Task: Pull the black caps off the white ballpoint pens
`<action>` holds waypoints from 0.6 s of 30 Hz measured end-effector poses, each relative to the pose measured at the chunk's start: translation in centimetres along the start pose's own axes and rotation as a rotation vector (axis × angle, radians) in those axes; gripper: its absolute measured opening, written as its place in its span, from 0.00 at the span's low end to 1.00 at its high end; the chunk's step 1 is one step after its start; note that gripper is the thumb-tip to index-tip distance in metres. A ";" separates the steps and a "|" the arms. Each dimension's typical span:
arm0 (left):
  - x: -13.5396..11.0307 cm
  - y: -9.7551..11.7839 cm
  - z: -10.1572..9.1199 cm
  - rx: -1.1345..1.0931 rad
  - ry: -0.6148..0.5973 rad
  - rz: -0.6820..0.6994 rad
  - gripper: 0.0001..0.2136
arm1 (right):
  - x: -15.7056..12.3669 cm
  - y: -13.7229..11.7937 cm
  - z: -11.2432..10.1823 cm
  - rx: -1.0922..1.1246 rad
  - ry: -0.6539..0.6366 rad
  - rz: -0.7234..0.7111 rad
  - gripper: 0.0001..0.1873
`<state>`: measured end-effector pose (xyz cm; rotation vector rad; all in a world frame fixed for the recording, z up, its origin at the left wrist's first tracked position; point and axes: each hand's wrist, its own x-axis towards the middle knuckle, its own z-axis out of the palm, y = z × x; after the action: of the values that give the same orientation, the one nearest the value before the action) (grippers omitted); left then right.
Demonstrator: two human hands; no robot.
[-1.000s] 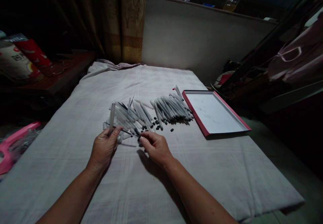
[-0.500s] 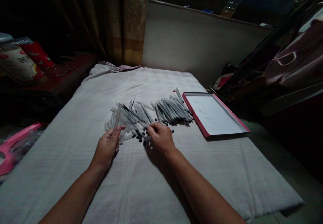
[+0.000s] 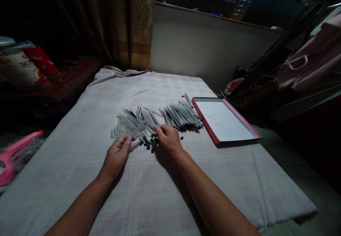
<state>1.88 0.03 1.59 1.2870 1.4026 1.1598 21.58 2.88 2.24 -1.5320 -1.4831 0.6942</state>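
Note:
My left hand (image 3: pixel 117 156) pinches a pale pen barrel (image 3: pixel 138 128) that slants up to the right over a loose heap of clear pen barrels (image 3: pixel 130 122). My right hand (image 3: pixel 167 139) is closed at the near edge of that heap, its fingertips down among several small black caps (image 3: pixel 149 143). What those fingers hold is hidden. A tidier bundle of pens with dark tips (image 3: pixel 181 115) lies just right of the heap.
A shallow red-edged box lid (image 3: pixel 213 132) with a white inside lies to the right of the pens. A pale cloth (image 3: pixel 149 193) covers the table. Packets (image 3: pixel 21 64) stand on a dark shelf at left, and a pink plastic item (image 3: pixel 13 154) lies beside the table.
The barrel in my left hand has tilted from upright to slanting right. My right hand moved forward from the near cloth to the heap's edge.

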 end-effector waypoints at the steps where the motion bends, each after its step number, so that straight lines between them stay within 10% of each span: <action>1: -0.1 -0.1 0.1 0.071 0.010 0.060 0.21 | -0.4 0.0 -0.2 0.131 -0.027 0.023 0.19; 7: -1.0 -1.0 0.8 0.393 -0.086 0.344 0.17 | -3.0 -0.8 -0.3 0.694 -0.166 0.330 0.27; 18: -1.5 -0.4 0.5 0.751 -0.176 0.695 0.19 | -3.5 -0.9 -0.5 0.804 -0.076 0.408 0.30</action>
<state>2.44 -1.40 1.15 2.4848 1.3358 0.9088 21.10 -0.68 2.64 -1.1624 -0.7619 1.3957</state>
